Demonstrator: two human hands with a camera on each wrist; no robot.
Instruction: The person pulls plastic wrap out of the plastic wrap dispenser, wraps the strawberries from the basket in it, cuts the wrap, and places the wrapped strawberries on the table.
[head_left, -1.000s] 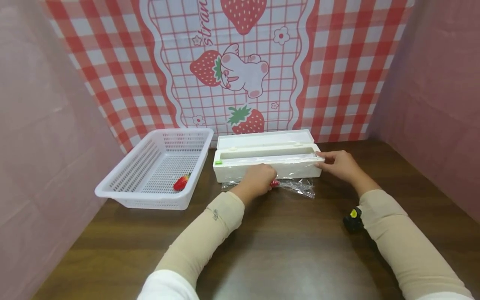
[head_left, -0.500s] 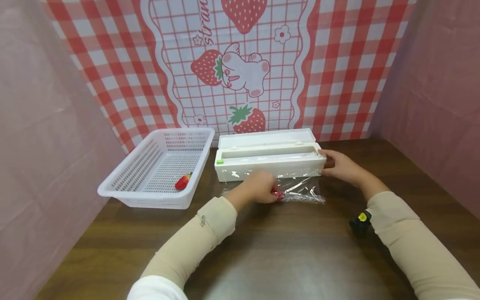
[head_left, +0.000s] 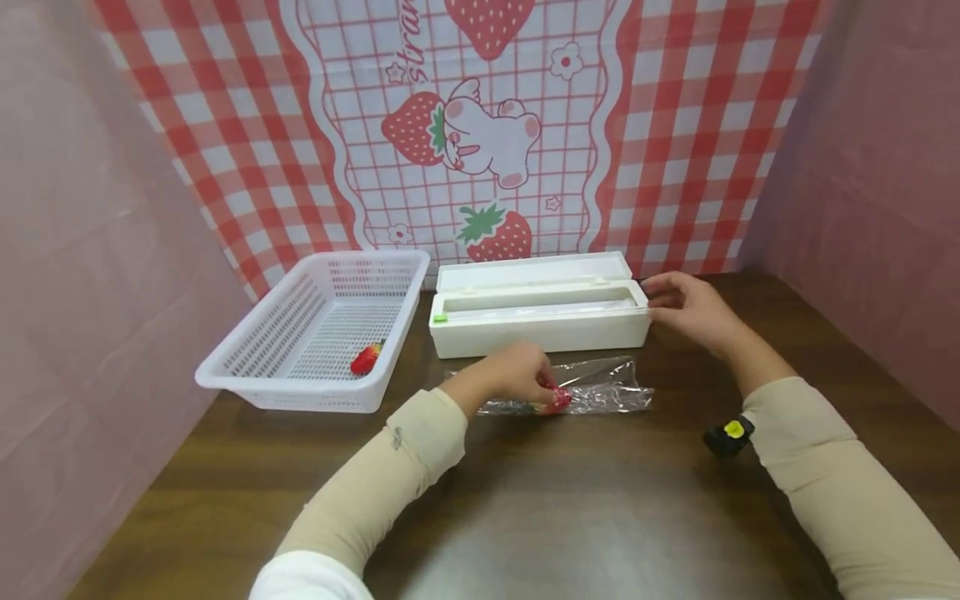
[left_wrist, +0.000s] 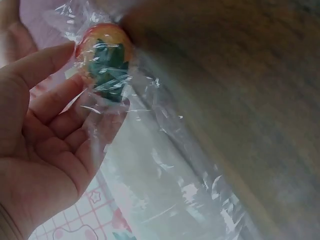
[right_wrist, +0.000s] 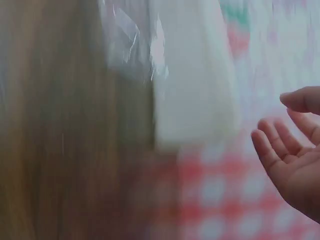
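A small red strawberry with a green leafy cap (left_wrist: 102, 52) sits wrapped in a sheet of clear cling film (head_left: 600, 387) on the dark wooden counter (head_left: 600, 517), pinched in the left hand (head_left: 510, 375). The film's long axis trails rightward (toward the other arm). The right hand (head_left: 686, 304), fingers loosely open and holding nothing, hovers by the long white plastic film dispenser box (head_left: 536, 321).

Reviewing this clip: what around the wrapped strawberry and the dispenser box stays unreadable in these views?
- Head view: most of the wrapped strawberry sits behind the left hand.
- Head view: whether the right hand touches the dispenser box is unclear.
- Right wrist view: motion blur smears the box and cling film.
- Left wrist view: the film's far end runs out of frame.
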